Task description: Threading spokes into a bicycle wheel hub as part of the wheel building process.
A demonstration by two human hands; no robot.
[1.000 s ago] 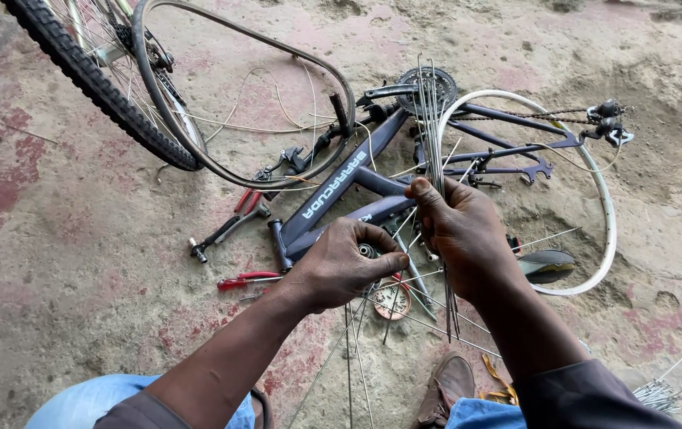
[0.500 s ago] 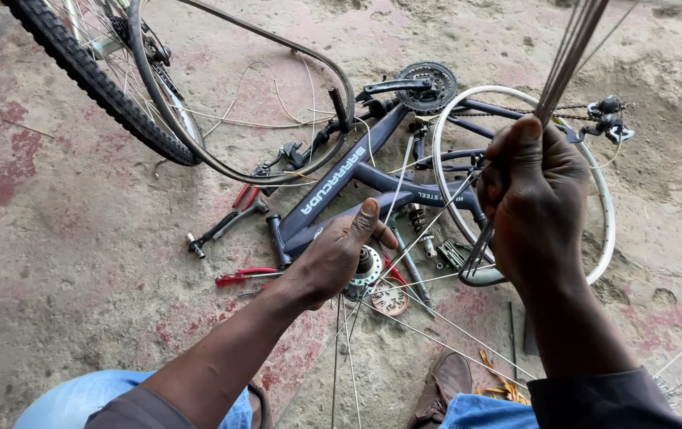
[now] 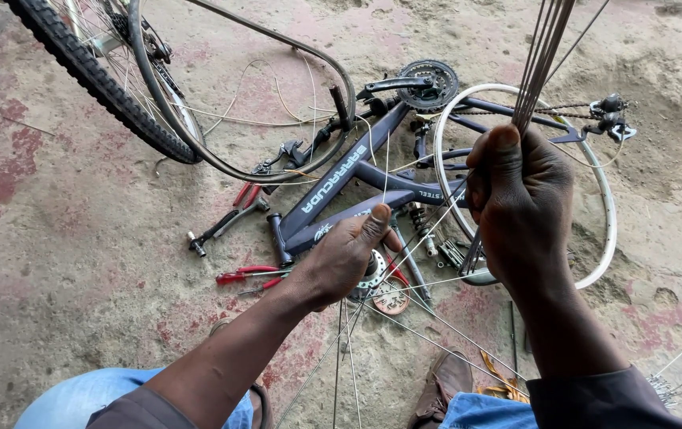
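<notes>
Head view: right hand (image 3: 519,210) grips a spoke bundle (image 3: 543,59) upright, clear of the floor (image 3: 63,238) clutter; left hand (image 3: 345,258) closes on the hub (image 3: 374,274) (spokes fan from it), steadying it beside the rim (image 3: 599,187).

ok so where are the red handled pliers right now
In the head view, the red-handled pliers lie on the ground left of centre, just left of the left hand on the wheel hub, below the dark bike frame.

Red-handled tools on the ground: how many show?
2: red-handled pliers by the frame's head tube, and red-handled cutters just left of the left hand. Others may be hidden.
</notes>
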